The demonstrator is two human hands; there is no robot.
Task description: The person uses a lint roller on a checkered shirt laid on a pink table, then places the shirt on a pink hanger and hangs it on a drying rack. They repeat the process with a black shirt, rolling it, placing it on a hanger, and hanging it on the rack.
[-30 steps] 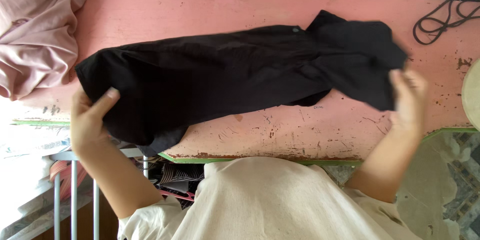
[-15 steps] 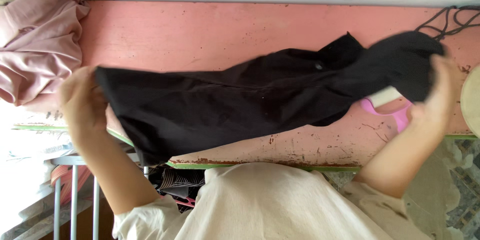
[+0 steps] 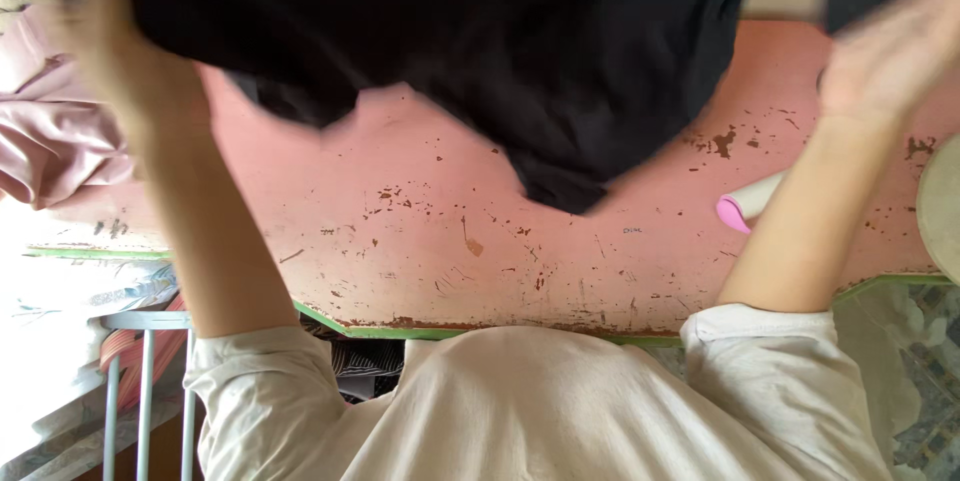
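A black garment (image 3: pixel 500 41) hangs in the air above the worn pink table (image 3: pixel 420 231), filling the top of the view. My left hand (image 3: pixel 85 6) grips its left end near the upper left corner. My right hand (image 3: pixel 895 41) holds its right end at the upper right; both hands are blurred by motion. A point of the cloth dangles down toward the table's middle. A pink and white object (image 3: pixel 750 203) lies on the table under my right forearm, partly hidden.
A heap of dusty pink cloth (image 3: pixel 50 131) lies at the table's left end. A pale round object (image 3: pixel 940 211) sits at the right edge. A grey metal rack (image 3: pixel 145 381) with clothes stands below the table's green front edge.
Both hands rose and lifted the black garment off the table into the air. The table surface beneath it is now uncovered, and the pink and white object shows.
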